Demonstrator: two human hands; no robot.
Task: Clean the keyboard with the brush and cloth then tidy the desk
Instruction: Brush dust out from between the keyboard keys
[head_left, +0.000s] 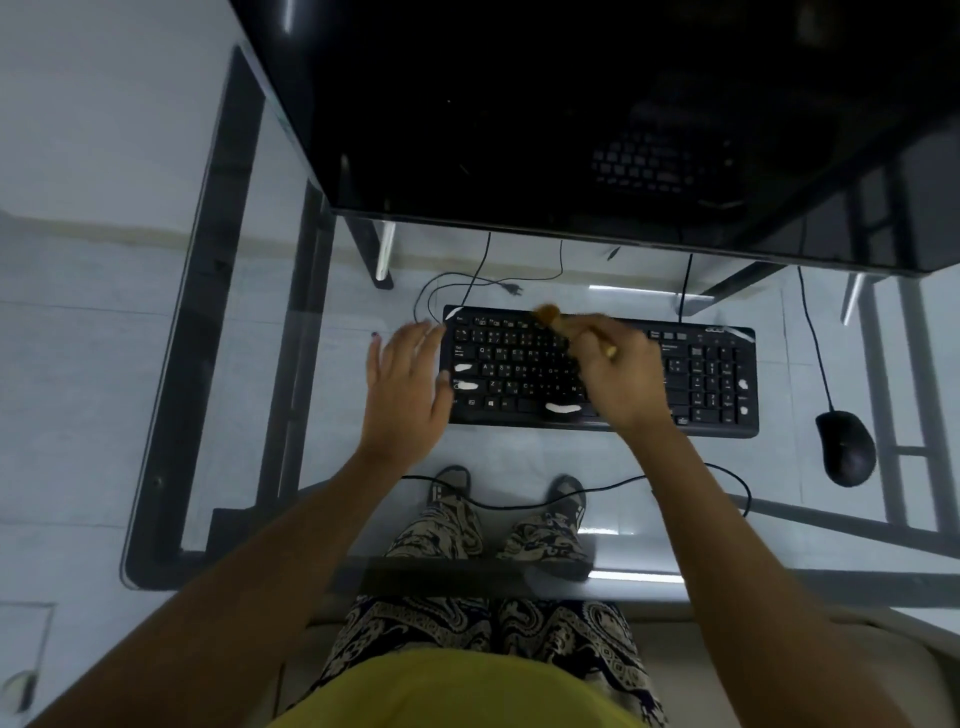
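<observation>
A black keyboard (701, 379) lies on the glass desk (291, 322), with several worn white patches on its keys. My right hand (618, 379) hovers over the keyboard's middle and grips a small wooden brush (558, 319); its blurred brown bristles sit over the top key row. My left hand (405, 395) rests flat with fingers apart at the keyboard's left edge, thumb touching its side. No cloth is in view.
A black mouse (845, 448) lies to the right of the keyboard, its cable running back. A large black monitor (571, 114) overhangs the rear. Cables trail behind the keyboard and below the glass. My legs and feet show through the desk.
</observation>
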